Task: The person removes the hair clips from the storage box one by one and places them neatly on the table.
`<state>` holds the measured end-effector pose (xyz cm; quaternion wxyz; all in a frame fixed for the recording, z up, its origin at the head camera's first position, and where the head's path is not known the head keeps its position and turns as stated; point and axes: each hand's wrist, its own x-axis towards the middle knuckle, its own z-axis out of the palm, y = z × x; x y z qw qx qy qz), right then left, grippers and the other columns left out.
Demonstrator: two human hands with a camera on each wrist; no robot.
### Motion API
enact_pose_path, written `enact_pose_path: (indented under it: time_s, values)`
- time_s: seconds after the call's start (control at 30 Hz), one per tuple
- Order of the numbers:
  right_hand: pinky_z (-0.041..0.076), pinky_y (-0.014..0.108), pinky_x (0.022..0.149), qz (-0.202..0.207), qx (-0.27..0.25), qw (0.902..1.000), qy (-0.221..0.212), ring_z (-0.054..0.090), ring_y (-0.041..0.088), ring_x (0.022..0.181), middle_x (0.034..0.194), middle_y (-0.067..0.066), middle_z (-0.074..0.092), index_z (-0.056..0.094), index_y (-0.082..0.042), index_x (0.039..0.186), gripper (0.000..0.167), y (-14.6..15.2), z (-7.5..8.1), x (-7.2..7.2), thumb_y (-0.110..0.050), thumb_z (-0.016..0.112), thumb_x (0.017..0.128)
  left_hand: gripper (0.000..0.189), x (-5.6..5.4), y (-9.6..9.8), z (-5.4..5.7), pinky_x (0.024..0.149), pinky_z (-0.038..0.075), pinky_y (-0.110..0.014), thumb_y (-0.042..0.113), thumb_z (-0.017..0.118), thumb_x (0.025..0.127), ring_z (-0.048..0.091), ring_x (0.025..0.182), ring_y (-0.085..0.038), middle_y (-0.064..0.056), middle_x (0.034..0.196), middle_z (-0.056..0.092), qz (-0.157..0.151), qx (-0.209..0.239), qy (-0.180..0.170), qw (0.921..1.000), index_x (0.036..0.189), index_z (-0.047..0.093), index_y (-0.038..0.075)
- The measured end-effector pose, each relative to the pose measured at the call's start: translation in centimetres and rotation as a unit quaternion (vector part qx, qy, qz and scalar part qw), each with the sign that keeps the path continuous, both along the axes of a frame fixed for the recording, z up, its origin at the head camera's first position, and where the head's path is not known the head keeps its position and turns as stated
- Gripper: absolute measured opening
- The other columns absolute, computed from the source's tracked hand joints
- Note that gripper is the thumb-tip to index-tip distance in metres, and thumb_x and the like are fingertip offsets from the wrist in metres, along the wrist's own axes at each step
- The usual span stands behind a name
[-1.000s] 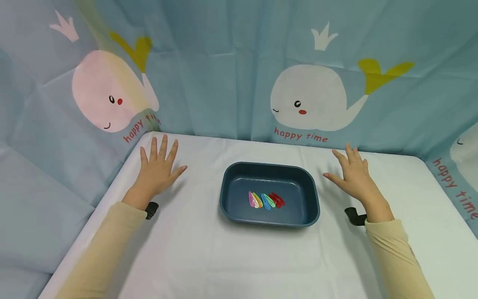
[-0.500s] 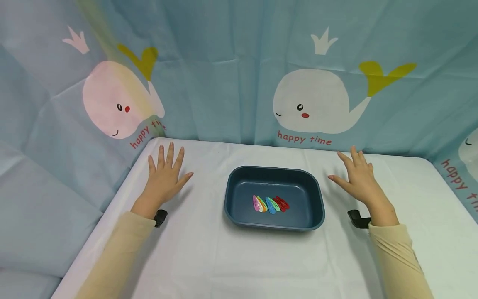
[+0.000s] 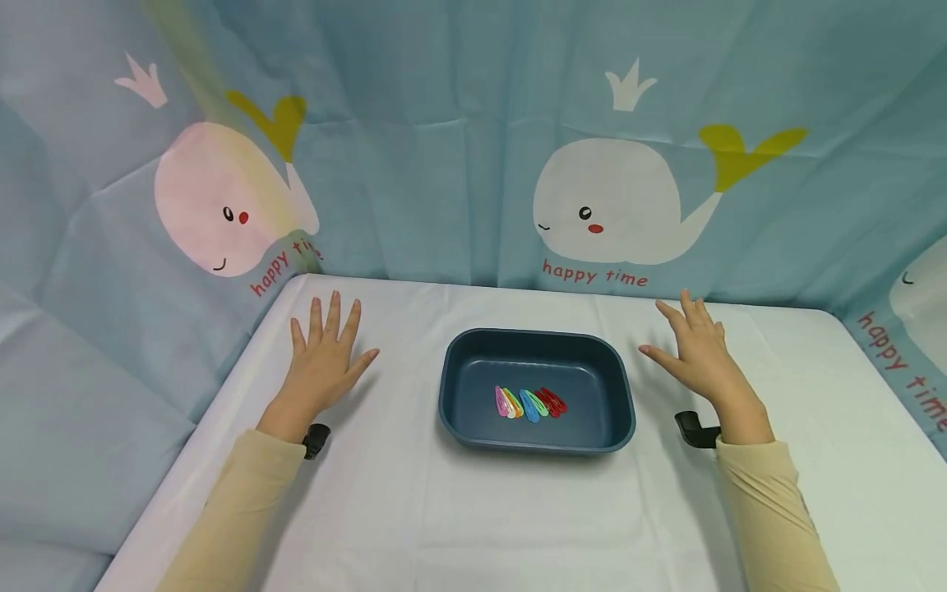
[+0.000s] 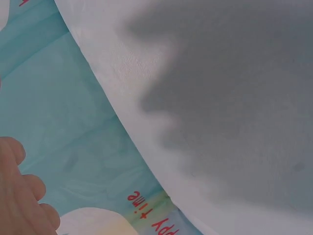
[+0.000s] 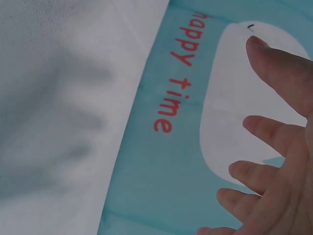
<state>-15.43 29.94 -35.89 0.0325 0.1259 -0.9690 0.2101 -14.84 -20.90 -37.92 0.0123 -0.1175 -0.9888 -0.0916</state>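
Observation:
A dark blue rectangular tray (image 3: 473, 437) stands mid-table in the head view. Inside it lies a row of small snap hair clips: pink (image 3: 501, 402), white, yellow and orange ones at the left, a blue one (image 3: 528, 406) and a green one in the middle, red ones (image 3: 552, 401) at the right. My left hand (image 3: 318, 370) hovers over the cloth left of the tray, fingers spread and holding nothing. To the tray's right, my right hand (image 3: 699, 358) is held above the table with its fingers apart, also holding nothing. Both wrist views show fingers over the cloth's far edge.
White cloth (image 3: 533, 526) covers the table. A light blue curtain (image 3: 414, 197) printed with whales hangs along the back and left side. Black wrist mounts (image 3: 316, 441) stick out beside each sleeve. Both hands cast shadows (image 4: 234, 98) on the cloth.
The whole head view shifts slightly, first down and right, then a little left. Both hands stay spread beside the tray, and the clips keep their places.

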Motion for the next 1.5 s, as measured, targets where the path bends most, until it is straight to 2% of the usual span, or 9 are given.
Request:
enact_pose_path:
  time_s: [0.2,0.57,0.77,1.0,1.17,1.33,1.5]
  values:
    - [-0.001,0.071,0.100,0.000,-0.005,0.9999,-0.012,-0.004,0.052,0.136,0.149,0.036,0.003,0.027,0.006,0.144,0.074,0.2,-0.4,0.2,-0.031,0.062,0.091,0.076,0.1,0.4,-0.6,0.102,-0.013,-0.065,0.047,0.037,0.099,-0.027,0.136,-0.036,-0.024,0.154,-0.011,-0.006,0.007,-0.009,0.9999,0.152,0.003,0.004]
    - [0.000,0.068,0.103,0.000,-0.028,0.9993,-0.022,-0.003,0.048,0.138,0.151,0.034,0.002,0.027,0.006,0.144,0.072,-0.2,-1.1,-0.3,-0.028,0.062,0.092,0.075,-0.1,0.8,-0.9,0.102,-0.008,-0.068,0.046,0.037,0.099,-0.023,0.136,-0.040,-0.025,0.153,-0.011,-0.013,0.017,-0.006,0.9998,0.152,0.003,0.004]
    - [0.006,0.062,0.108,-0.002,-0.040,0.9990,-0.022,-0.001,0.044,0.140,0.153,0.029,0.002,0.026,0.004,0.146,0.071,-0.7,-1.3,-0.7,-0.028,0.061,0.092,0.076,0.0,1.2,-1.5,0.104,-0.007,-0.065,0.045,0.036,0.100,-0.022,0.138,-0.036,-0.023,0.154,-0.013,-0.015,0.028,-0.006,0.9995,0.151,0.002,0.001]
    - [0.011,0.059,0.109,-0.020,-0.053,0.9983,-0.013,0.004,0.038,0.142,0.155,0.022,0.006,0.026,0.001,0.147,0.071,-0.8,-0.6,-0.3,-0.025,0.062,0.092,0.078,-0.3,3.5,-1.9,0.110,0.001,-0.056,0.039,0.041,0.100,-0.010,0.142,-0.034,-0.021,0.155,-0.008,-0.061,0.048,0.030,0.9966,0.147,0.001,-0.008]
    - [0.013,0.057,0.109,-0.024,-0.051,0.9981,-0.022,0.009,0.039,0.141,0.155,0.022,0.010,0.026,0.000,0.147,0.071,-0.6,-0.7,-0.2,-0.026,0.062,0.092,0.075,0.0,5.7,-1.4,0.112,0.006,-0.052,0.032,0.043,0.100,-0.004,0.142,-0.034,-0.023,0.155,-0.003,-0.100,0.063,0.041,0.9922,0.146,0.004,-0.011]
    - [0.013,0.056,0.110,-0.035,-0.056,0.9975,-0.025,0.013,0.039,0.140,0.154,0.021,0.014,0.028,0.000,0.146,0.070,-0.2,-0.5,-0.2,-0.026,0.062,0.091,0.073,0.1,8.0,-1.5,0.113,0.005,-0.049,0.032,0.042,0.100,-0.003,0.143,-0.031,-0.021,0.155,-0.002,-0.126,0.082,0.034,0.9881,0.147,0.005,-0.010]
    - [0.014,0.054,0.110,-0.031,-0.062,0.9974,-0.020,0.016,0.038,0.140,0.153,0.022,0.019,0.032,0.001,0.145,0.067,0.0,-0.7,-0.4,-0.025,0.063,0.091,0.071,0.1,9.3,-2.4,0.113,0.005,-0.047,0.033,0.038,0.101,-0.003,0.143,-0.029,-0.018,0.156,-0.002,-0.127,0.078,0.008,0.9888,0.148,0.005,-0.007]
